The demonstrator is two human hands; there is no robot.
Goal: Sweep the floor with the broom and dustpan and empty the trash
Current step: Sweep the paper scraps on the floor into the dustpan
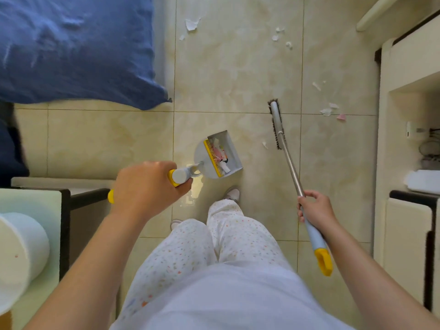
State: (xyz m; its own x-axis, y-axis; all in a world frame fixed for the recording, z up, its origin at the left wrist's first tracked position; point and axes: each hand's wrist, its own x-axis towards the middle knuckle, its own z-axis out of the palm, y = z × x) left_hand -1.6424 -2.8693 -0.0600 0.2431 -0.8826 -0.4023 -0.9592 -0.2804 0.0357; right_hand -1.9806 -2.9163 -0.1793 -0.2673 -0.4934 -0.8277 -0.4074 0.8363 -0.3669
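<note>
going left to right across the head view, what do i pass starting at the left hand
left hand → dustpan → broom head → right hand → white cabinet

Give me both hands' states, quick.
Left hand: gripping the dustpan handle.
Right hand: gripping the broom handle.
</note>
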